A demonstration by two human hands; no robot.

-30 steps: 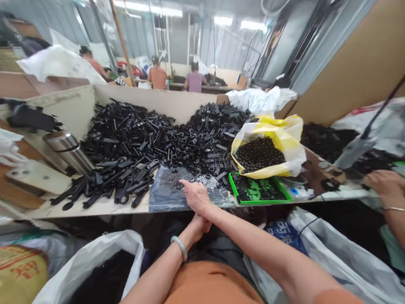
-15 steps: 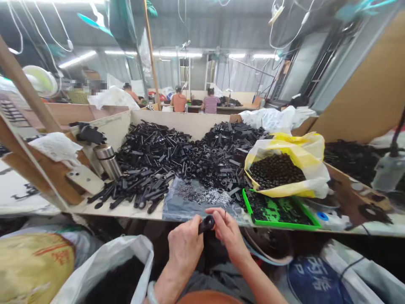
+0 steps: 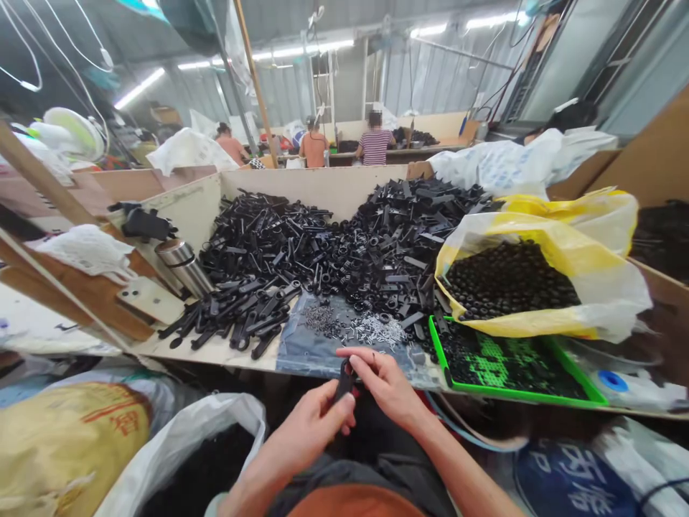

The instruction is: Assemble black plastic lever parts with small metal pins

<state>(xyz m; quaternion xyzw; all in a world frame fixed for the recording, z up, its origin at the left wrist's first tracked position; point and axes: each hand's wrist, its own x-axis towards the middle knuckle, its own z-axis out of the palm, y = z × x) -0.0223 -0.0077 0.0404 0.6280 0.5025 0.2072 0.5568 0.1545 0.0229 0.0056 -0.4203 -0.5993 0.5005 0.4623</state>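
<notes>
Black part [image 3: 344,380] is up in my left hand [image 3: 317,420], just in front of the bench [image 3: 226,354] edge, tilted with its upper end toward the bench. I have the left clamped on it, thumb laid along the part and fingers curled around behind. My right hand [image 3: 386,380] is at that upper end, thumb and forefinger close together there; on my feed I can't tell whether they pinch the part or something small on it. The two hands are near each other, the part between them. Beyond them a grey sheet [image 3: 298,352] lies along the bench front, with dark bits [image 3: 319,318] toward its left and silver pins [image 3: 374,330] in a patch just right of those. Left of the sheet I see black handles [image 3: 245,312] strewn in a low pile, and behind, a wide heap [image 3: 398,237] of black pieces up against the pale board [image 3: 339,205]. On my right there's a green tray [image 3: 437,346] of tiny black bits, with a yellow and white bag [image 3: 608,266] just behind it, full of round beads [image 3: 511,280]. A steel flask [image 3: 186,267] leans left of the handles, a white phone [image 3: 151,298] near it. Below the bench, to my left, a white sack [image 3: 245,409] holds dark stuff, beside a yellow sack [image 3: 59,438]. Far off beyond the board I make out three people [image 3: 313,148].
</notes>
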